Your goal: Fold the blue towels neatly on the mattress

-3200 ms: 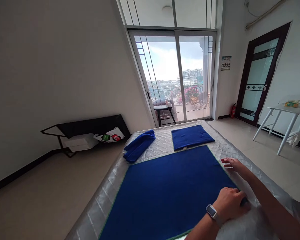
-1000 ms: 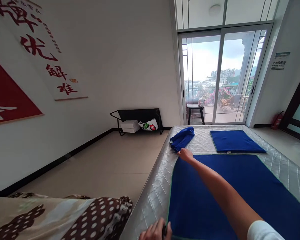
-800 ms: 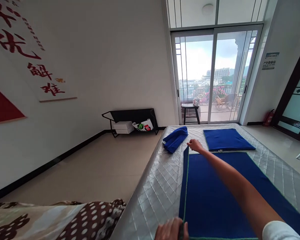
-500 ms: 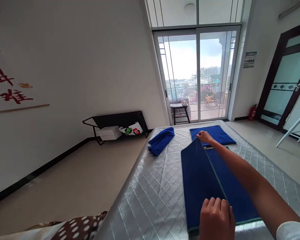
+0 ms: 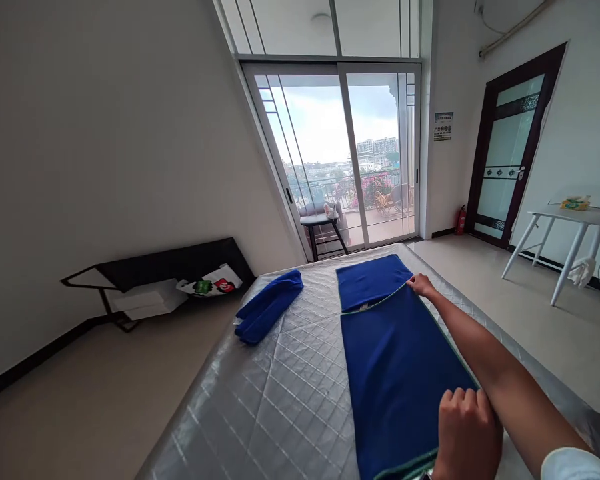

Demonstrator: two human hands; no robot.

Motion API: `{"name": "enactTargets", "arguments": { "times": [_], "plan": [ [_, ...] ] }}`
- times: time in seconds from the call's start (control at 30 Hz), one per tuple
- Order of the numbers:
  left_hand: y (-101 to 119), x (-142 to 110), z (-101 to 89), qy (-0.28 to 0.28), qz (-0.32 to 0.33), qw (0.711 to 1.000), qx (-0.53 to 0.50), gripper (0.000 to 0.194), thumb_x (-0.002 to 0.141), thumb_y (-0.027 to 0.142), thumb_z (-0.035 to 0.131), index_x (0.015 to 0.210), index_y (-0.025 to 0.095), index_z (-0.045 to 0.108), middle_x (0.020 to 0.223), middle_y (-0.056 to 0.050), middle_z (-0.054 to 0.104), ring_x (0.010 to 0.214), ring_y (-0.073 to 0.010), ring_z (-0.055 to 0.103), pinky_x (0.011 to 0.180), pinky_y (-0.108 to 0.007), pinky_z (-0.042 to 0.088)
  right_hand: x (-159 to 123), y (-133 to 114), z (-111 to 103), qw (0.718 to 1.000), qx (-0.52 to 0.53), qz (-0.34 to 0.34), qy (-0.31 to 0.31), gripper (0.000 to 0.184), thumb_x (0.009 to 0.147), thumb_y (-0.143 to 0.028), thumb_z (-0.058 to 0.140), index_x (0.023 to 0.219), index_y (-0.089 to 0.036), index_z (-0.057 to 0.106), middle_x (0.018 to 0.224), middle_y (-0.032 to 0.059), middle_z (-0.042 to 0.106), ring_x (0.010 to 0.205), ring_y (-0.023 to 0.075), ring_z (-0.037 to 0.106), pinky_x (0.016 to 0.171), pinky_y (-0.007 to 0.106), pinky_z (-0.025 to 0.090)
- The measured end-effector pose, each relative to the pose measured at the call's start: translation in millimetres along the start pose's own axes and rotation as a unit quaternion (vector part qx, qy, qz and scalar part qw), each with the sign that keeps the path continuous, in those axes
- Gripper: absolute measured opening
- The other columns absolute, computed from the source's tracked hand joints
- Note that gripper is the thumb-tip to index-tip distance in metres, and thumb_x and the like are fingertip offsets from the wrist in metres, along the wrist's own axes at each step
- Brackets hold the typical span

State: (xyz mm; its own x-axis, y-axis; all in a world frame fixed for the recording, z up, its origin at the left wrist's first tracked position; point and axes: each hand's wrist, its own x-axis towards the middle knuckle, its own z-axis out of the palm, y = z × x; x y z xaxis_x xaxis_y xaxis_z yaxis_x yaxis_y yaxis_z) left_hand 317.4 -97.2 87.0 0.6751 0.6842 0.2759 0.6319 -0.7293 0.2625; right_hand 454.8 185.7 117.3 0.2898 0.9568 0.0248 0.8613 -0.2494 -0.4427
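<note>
A blue towel (image 5: pixel 390 373) with green edging lies lengthwise on the silver quilted mattress. At its far right corner, my right hand (image 5: pixel 420 285) pinches the edge, which is slightly raised. My left hand (image 5: pixel 467 427) is closed on the near right edge of the same towel, fingers curled down. Just past the towel's far edge is a folded blue towel (image 5: pixel 373 280), lying flat with a small label at its near side. Off to the left, a bundled blue towel (image 5: pixel 270 307) rests near the mattress's side.
The silver mattress (image 5: pixel 290 393) fills the front. A black rack (image 5: pixel 165 267) with white boxes (image 5: pixel 147 300) stands on the floor by the left wall. Sliding glass doors (image 5: pixel 330 160) are beyond the far end. A white table (image 5: pixel 575 217) and a dark-framed door (image 5: pixel 517 147) are to the right.
My hands have drawn the held edge to the right, unfolding the towel's layer so that it lies broader and flatter. The view has turned right, bringing the white table in.
</note>
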Motion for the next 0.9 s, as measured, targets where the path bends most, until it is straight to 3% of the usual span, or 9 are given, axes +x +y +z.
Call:
{"name": "enactTargets", "arguments": {
  "times": [0.13, 0.33, 0.53, 0.67, 0.73, 0.8, 0.9],
  "plan": [
    [0, 9, 17.3, -0.047, -0.017, 0.999, -0.003, 0.013, 0.087, 0.013, 0.056, 0.087, 0.017, 0.067, 0.081, -0.009, 0.07, 0.072, -0.0221, 0.063, 0.058, -0.033, 0.032, 0, 14, 20, 1.0, 0.01, 0.012, -0.014, 0.022, 0.092, -0.024, 0.06, 0.1, -0.024, 0.08, 0.098, 0.0042, 0.08, 0.097, 0.0181, 0.072, 0.073, 0.019, 0.045],
    [-8, 13, 33.5, -0.122, -0.038, 0.992, -0.012, 0.016, 0.083, 0.013, 0.059, 0.093, 0.016, 0.072, 0.087, -0.012, 0.071, 0.078, -0.0244, 0.064, 0.056, -0.032, 0.033, 0, 19, 43, 0.999, 0.015, 0.025, -0.04, 0.023, 0.095, -0.02, 0.057, 0.101, -0.019, 0.078, 0.106, 0.0082, 0.079, 0.107, 0.0194, 0.071, 0.082, 0.02, 0.048],
    [-9, 10, 45.1, -0.11, -0.013, 0.994, -0.023, 0.015, 0.083, 0.012, 0.059, 0.091, 0.018, 0.071, 0.087, -0.009, 0.071, 0.079, -0.0234, 0.066, 0.058, -0.033, 0.036, 6, 19, 45, 0.996, 0.019, 0.011, -0.084, 0.023, 0.096, -0.035, 0.067, 0.109, -0.017, 0.069, 0.116, 0.0059, 0.072, 0.105, 0.0206, 0.068, 0.094, 0.042, 0.055],
    [-18, 3, 40.2, -0.065, -0.041, 0.997, -0.012, 0.015, 0.082, 0.008, 0.06, 0.09, 0.018, 0.069, 0.088, -0.007, 0.07, 0.077, -0.0202, 0.066, 0.061, -0.031, 0.041, 10, 18, 40, 0.994, 0.022, 0.005, -0.103, 0.021, 0.096, -0.033, 0.067, 0.109, -0.017, 0.069, 0.116, 0.0053, 0.071, 0.105, 0.0203, 0.068, 0.093, 0.042, 0.056],
    [-27, -3, 36.3, -0.026, -0.064, 0.998, 0.014, 0.026, 0.08, 0.002, 0.058, 0.096, 0.02, 0.068, 0.087, -0.005, 0.069, 0.074, -0.0176, 0.065, 0.062, -0.029, 0.042, 12, 18, 38, 0.993, 0.025, 0.005, -0.114, 0.023, 0.096, -0.034, 0.067, 0.111, -0.017, 0.068, 0.117, 0.0055, 0.07, 0.104, 0.0204, 0.068, 0.092, 0.042, 0.057],
    [-36, -9, 34.9, 0.011, -0.049, 0.998, 0.04, 0.034, 0.083, 0.0, 0.057, 0.105, 0.024, 0.067, 0.086, -0.002, 0.067, 0.072, -0.0159, 0.063, 0.063, -0.028, 0.043, 13, 17, 38, 0.991, 0.029, 0.005, -0.128, 0.027, 0.096, -0.036, 0.066, 0.116, -0.018, 0.067, 0.119, 0.0059, 0.068, 0.104, 0.0212, 0.067, 0.09, 0.042, 0.057],
    [-40, -16, 38.2, 0.002, 0.006, 0.999, 0.052, 0.018, 0.088, 0.012, 0.061, 0.098, 0.025, 0.069, 0.087, -0.003, 0.067, 0.076, -0.0176, 0.063, 0.063, -0.029, 0.043, 14, 18, 41, 0.988, 0.037, 0.009, -0.148, 0.033, 0.096, -0.039, 0.065, 0.122, -0.018, 0.064, 0.123, 0.0067, 0.066, 0.105, 0.0225, 0.066, 0.089, 0.042, 0.058]
  ]
}}
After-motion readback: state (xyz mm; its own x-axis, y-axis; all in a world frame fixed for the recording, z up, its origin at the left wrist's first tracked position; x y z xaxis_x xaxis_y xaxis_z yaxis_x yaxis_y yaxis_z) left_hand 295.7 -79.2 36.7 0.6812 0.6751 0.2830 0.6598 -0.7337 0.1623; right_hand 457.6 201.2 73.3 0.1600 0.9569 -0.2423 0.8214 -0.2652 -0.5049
